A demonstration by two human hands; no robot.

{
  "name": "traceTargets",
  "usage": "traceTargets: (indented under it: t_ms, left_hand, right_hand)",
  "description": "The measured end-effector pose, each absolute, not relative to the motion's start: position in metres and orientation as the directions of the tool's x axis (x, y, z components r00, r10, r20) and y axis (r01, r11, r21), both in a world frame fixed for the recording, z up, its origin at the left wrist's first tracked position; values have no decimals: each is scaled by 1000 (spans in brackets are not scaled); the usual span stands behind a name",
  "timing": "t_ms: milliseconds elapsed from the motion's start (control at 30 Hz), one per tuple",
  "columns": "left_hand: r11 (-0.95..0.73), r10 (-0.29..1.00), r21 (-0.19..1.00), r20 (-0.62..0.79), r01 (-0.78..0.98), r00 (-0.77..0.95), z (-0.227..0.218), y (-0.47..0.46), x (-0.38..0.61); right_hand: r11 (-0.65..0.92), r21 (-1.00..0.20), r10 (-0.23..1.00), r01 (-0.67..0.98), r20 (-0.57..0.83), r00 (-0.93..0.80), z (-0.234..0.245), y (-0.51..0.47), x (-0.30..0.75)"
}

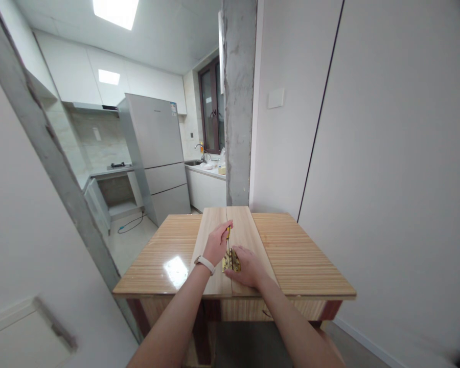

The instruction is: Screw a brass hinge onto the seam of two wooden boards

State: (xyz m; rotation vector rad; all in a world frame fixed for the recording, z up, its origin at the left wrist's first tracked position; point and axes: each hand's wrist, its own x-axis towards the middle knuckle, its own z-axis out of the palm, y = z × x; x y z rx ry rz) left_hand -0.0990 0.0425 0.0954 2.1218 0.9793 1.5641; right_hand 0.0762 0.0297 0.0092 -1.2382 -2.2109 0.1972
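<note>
Gripping a slim yellow-and-black tool [228,233] in closed fingers, my left hand [215,245] is holding it near a brass hinge [231,260], at about 12 o'clock from that hinge, while at 3 o'clock my right hand [250,267] is gripping the hinge by its edges, thumb on the near side and fingertips on the far side. The hinge is lying over the seam between 2 pale boards [244,225], which are resting side by side on a striped wooden table [295,250], and a grey refrigerator [159,135] is standing beyond at 11 o'clock.
</note>
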Motion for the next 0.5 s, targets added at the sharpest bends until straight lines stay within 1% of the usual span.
traceTargets:
  t_ms: [100, 300, 500]
  left_hand:
    - [-701, 701, 630, 696, 336, 157, 95, 43, -99]
    - [-669, 736, 667, 657, 327, 166, 97, 42, -100]
    - [-696, 703, 621, 690, 361, 170, 100, 40, -101]
  right_hand:
    - [583, -388, 797, 714, 444, -410, 5, 32, 77]
    - [588, -383, 793, 713, 450, -412, 3, 33, 78]
    - [568, -387, 810, 726, 416, -412, 6, 32, 78]
